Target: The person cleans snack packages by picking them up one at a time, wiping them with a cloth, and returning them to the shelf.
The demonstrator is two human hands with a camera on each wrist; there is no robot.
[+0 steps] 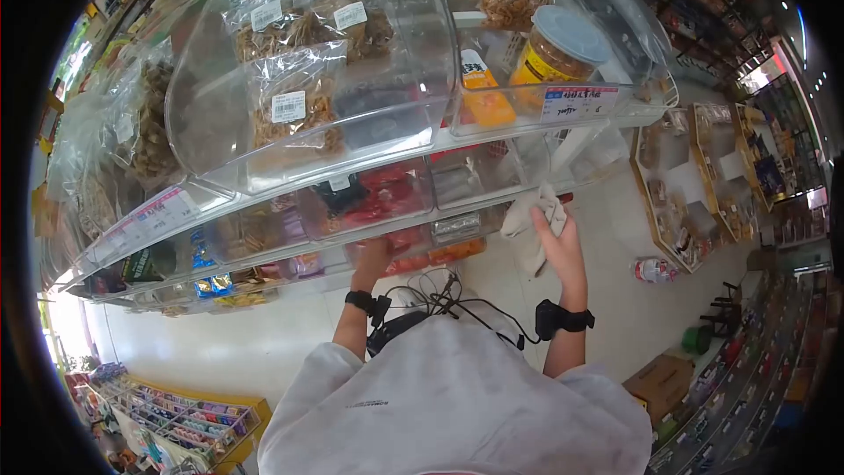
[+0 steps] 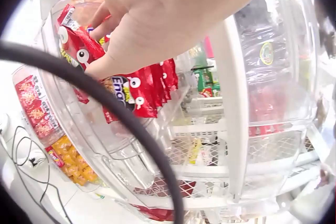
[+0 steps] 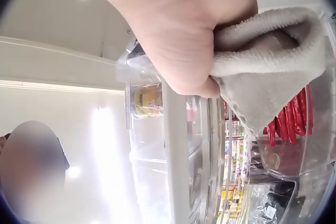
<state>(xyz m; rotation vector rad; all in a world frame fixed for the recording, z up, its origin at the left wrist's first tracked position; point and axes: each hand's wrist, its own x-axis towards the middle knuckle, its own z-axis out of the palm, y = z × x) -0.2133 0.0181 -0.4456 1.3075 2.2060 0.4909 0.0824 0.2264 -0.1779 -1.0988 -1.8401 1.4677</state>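
My left hand (image 1: 374, 257) reaches into a lower clear bin of the shelf. In the left wrist view its thumb and fingers pinch a red snack packet (image 2: 80, 45) printed with cartoon eyes. More red packets (image 2: 152, 85) stand in a row beside it inside the clear bin (image 2: 100, 127). My right hand (image 1: 565, 251) grips a folded pale grey cloth (image 1: 525, 233) near the shelf's right end. In the right wrist view the cloth (image 3: 262, 85) is bunched under the fingers, its loose corner hanging and overlapping the red packets behind.
Above the hands, a clear upper tray (image 1: 369, 136) holds bagged dried goods (image 1: 294, 114) and a blue-lidded jar (image 1: 563, 44). Orange packets (image 2: 73, 158) fill a lower bin. Black cables (image 1: 448, 299) hang between my arms. Wooden display bins (image 1: 677, 211) stand to the right.
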